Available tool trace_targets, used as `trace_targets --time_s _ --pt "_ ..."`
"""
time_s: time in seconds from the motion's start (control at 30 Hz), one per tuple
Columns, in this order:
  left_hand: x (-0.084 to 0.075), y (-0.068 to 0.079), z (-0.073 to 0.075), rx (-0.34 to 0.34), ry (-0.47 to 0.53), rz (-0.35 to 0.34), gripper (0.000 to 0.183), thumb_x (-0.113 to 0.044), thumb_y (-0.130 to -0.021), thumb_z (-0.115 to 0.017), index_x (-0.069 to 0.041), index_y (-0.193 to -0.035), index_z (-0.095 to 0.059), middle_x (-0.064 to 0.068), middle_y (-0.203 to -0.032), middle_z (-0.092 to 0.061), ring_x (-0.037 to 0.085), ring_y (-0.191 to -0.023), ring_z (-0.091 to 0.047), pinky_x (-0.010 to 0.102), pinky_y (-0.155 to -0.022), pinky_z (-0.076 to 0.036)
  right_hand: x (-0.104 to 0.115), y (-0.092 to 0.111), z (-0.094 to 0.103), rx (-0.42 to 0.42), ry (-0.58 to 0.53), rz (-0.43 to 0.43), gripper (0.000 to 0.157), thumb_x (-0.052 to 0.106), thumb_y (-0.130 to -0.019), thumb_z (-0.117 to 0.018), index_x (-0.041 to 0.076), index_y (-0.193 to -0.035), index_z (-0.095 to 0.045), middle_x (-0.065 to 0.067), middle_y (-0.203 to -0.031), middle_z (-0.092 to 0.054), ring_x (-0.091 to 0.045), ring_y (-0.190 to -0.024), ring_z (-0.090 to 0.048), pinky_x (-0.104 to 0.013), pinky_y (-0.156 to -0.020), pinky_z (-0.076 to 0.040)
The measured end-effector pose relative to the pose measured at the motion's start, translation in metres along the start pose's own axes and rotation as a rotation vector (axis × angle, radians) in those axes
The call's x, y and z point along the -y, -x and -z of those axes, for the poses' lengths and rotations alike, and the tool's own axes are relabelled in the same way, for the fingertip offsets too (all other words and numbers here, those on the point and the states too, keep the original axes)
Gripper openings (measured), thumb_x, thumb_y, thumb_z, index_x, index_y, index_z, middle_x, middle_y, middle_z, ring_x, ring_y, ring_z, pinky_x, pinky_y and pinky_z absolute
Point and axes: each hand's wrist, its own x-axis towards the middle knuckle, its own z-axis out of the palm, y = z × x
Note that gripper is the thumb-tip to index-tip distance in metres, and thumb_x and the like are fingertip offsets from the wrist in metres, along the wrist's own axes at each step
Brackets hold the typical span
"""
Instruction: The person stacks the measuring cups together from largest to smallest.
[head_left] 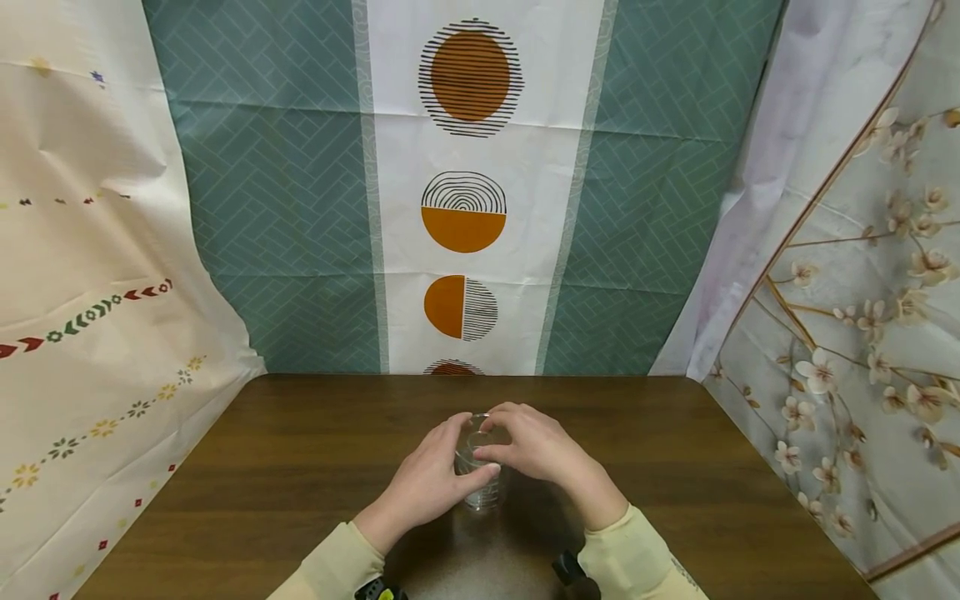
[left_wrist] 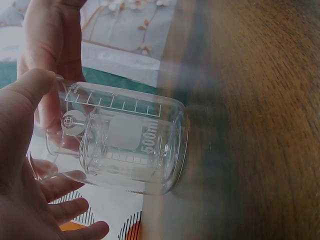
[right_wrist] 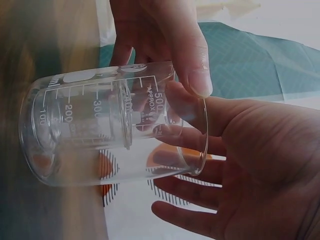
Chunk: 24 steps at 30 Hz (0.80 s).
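A clear glass beaker [left_wrist: 175,135] marked 500 ml stands upright on the brown table [head_left: 315,450] in front of the person. Inside it sits a smaller glass beaker [left_wrist: 125,135] with white markings. My left hand [head_left: 427,475] grips the large beaker near its rim, thumb on the near side and fingers round the far side. My right hand [head_left: 540,446] reaches into the mouth from the right, thumb and fingers round a small glass beaker [right_wrist: 170,122] above the nested one. Fingers and overlapping glass partly hide this small beaker.
Behind the table hangs a green and white curtain [head_left: 292,208] with orange circles. A cream patterned cloth [head_left: 97,350] hangs at the left, and a flowered cloth [head_left: 870,350] at the right. The table's back edge runs along the curtain.
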Motion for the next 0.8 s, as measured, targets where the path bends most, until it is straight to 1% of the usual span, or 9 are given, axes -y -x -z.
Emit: trace_targets --time_s 0.37,0.57,0.8 --pt "-0.0018 0.0000 0.0005 0.002 -0.001 0.004 0.095 -0.071 -0.096 -0.075 -0.011 -0.163 -0.044 0.011 -0.157 -0.057 0.034 -0.142 -0.056 0.065 -0.105 -0.053 0.0021 -0.0025 0.0014 0.039 0.003 -0.017 0.027 0.039 -0.096 -0.087 0.018 -0.113 -0.082 -0.008 -0.141 -0.069 -0.031 -0.130 -0.064 -0.056 -0.103 -0.054" --pt "-0.0021 0.0002 0.0007 0.002 0.000 0.008 0.095 -0.070 -0.096 -0.076 -0.010 -0.163 -0.044 0.011 -0.157 -0.057 0.035 -0.143 -0.056 0.065 -0.106 -0.052 0.0040 -0.0041 0.0023 0.051 0.016 -0.025 0.029 0.038 -0.095 -0.088 0.017 -0.114 -0.083 -0.010 -0.143 -0.069 -0.033 -0.133 -0.063 -0.056 -0.105 -0.054" --pt "-0.0012 -0.0004 0.0001 0.000 -0.004 0.003 0.095 -0.071 -0.096 -0.075 -0.011 -0.163 -0.044 0.010 -0.157 -0.057 0.034 -0.143 -0.055 0.064 -0.106 -0.052 0.0076 -0.0069 0.0042 0.064 0.047 -0.040 0.030 0.040 -0.093 -0.091 0.017 -0.112 -0.084 -0.008 -0.142 -0.070 -0.032 -0.131 -0.064 -0.055 -0.103 -0.055"
